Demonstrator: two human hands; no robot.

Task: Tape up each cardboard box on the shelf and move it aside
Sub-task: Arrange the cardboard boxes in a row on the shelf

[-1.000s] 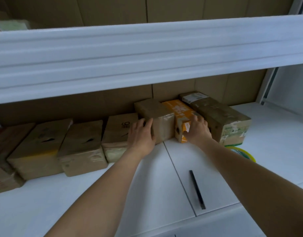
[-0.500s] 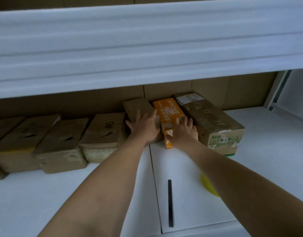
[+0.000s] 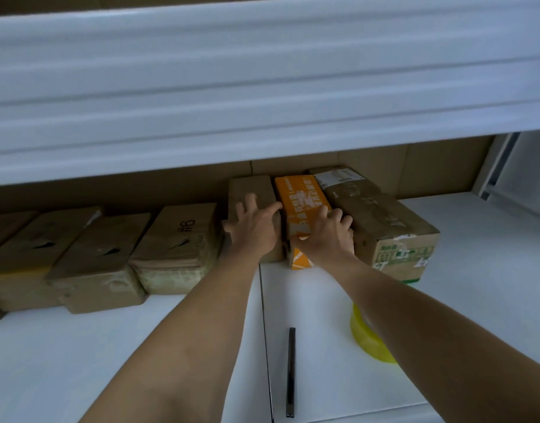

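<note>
A row of cardboard boxes stands against the back of the white shelf [image 3: 464, 270]. My left hand [image 3: 256, 228] lies flat with fingers spread on top of a narrow plain brown box [image 3: 250, 187], its forefinger reaching the edge of the orange printed box [image 3: 299, 195] beside it. My right hand [image 3: 326, 236] sits on the orange box, fingers curled over its right edge into the gap beside a large brown box [image 3: 387, 224]. A yellow tape roll [image 3: 369, 343] lies on the shelf, partly hidden under my right forearm.
To the left, a box marked "9#" [image 3: 183, 236] and several more brown boxes [image 3: 101, 257] line the back. A thin black tool [image 3: 290, 370] lies near the front edge. The upper shelf's white lip [image 3: 262, 87] hangs low overhead. Bare shelf shows at the right.
Both hands have slid from the front ends of the brown and orange boxes up onto their tops, further back. The view has shifted, so the tape roll shows more.
</note>
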